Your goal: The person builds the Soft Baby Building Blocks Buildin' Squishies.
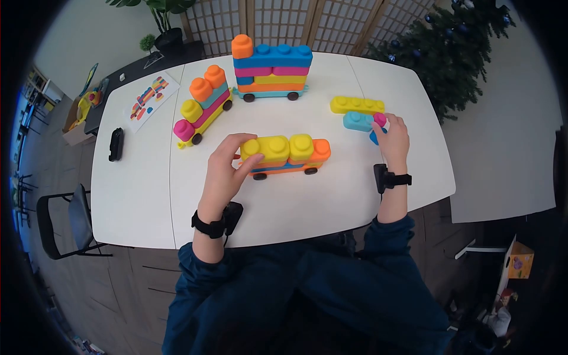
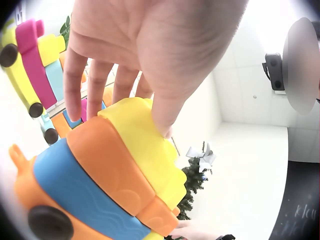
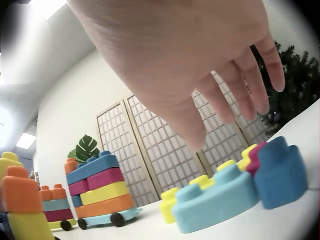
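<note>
My left hand (image 1: 228, 163) holds the left end of a yellow building block (image 1: 272, 148), thumb on the near side and fingers on the far side. That block tops a wheeled block car (image 2: 107, 175) with blue and orange layers. Beside it on top sits a small yellow block (image 1: 301, 147). At the right, my right hand (image 1: 395, 139) hovers above loose blocks with its fingers extended, nothing between them. Below it lie a light blue block (image 3: 215, 200), a dark blue block (image 3: 280, 172) and a pink block (image 1: 379, 119). Just behind them is a long yellow block (image 1: 357, 105).
A tall block wagon (image 1: 272, 77) stands at the back of the white table (image 1: 307, 216). Left of it is a second block car (image 1: 207, 112). A picture sheet (image 1: 152, 100) and a black object (image 1: 116, 145) lie at the left.
</note>
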Motion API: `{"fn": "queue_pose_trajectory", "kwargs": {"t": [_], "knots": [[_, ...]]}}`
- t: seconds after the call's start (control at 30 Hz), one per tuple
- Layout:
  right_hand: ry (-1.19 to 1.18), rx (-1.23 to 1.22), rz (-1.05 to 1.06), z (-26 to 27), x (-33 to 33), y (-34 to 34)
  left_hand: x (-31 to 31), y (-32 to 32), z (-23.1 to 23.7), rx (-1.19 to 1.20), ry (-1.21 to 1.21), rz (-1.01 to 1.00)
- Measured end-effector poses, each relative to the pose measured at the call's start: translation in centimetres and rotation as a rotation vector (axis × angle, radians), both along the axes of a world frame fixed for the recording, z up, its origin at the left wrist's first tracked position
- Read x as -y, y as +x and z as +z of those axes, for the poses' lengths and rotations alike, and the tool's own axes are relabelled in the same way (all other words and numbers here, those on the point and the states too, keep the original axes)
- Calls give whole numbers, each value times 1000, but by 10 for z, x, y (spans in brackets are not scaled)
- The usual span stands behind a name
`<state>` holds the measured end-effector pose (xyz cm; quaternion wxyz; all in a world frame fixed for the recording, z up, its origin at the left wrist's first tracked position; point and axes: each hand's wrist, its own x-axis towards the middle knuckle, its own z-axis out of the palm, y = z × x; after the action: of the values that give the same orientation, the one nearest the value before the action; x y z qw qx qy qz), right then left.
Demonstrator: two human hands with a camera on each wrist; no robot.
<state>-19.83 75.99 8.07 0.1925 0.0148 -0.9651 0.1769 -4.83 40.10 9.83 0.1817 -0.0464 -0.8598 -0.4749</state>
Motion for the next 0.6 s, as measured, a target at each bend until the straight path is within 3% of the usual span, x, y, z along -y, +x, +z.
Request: {"fn": "queue_pose_trajectory", "kwargs": {"t": [0.2,0.33,0.43,0.5,0.53,0.6], "knots": [[4,214,-92,-38,-40,-23,3,-1,0,38,-7,-3],[-18,208,-140,-23,-30,-13,2,-1,1,46,-10,4],[-141,42,-94,2,-12,1,2,-1,0,56,4,5],[-468,-93,342,19,10,12,1,-1,1,61,-2,8],[-468,-92,342,28,22,19,1,-1,2,63,-10,11],[-507,-43,733,44,45,33,0,-2,0,44,0,13]]}}
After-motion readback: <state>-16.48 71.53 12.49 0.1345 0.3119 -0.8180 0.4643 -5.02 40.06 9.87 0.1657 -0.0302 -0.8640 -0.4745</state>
